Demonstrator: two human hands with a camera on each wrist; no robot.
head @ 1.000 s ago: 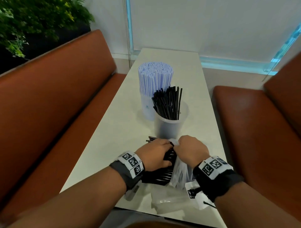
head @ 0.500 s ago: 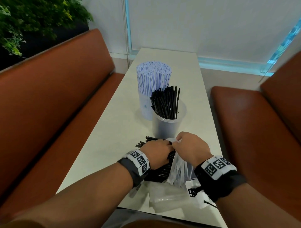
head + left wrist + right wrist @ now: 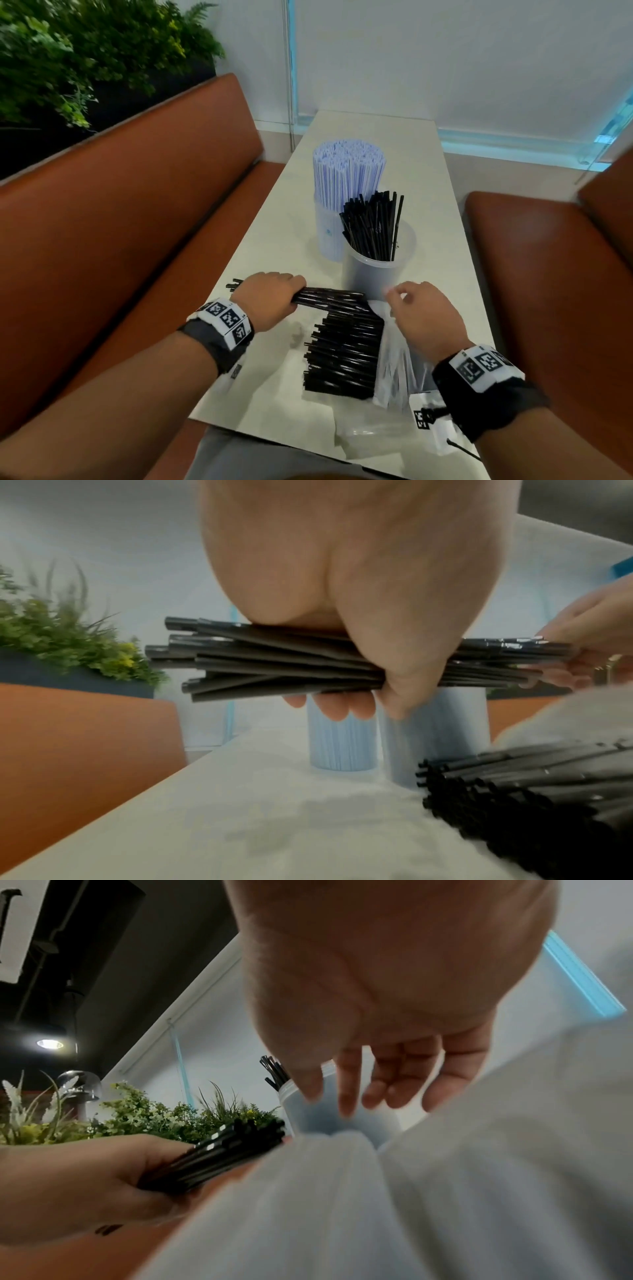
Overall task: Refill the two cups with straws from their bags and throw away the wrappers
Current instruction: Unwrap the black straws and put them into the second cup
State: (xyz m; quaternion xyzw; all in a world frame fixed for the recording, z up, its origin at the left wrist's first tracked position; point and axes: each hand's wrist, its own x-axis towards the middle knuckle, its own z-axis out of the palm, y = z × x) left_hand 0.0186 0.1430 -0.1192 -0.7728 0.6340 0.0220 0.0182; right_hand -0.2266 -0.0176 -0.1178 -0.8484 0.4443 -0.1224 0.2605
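Note:
My left hand grips a bundle of black straws held level just above the table; in the left wrist view, fingers and thumb of that left hand curl round the bundle. My right hand hovers with fingers loosely spread beside the bundle's right end, holding nothing. Under it lies the clear bag with a pile of black straws spilling from its mouth. Just beyond stands a clear cup partly filled with black straws. Behind that, a second cup is packed with white-and-blue straws.
An empty clear wrapper lies crumpled at the table's near edge. Brown benches flank the narrow table on the left and right. A planter with green leaves sits behind the left bench. The table's far half holds nothing.
My hands have parted. The left hand has drawn a bundle of black straws out of the bag and lifted it; the right hand has let go of the bag.

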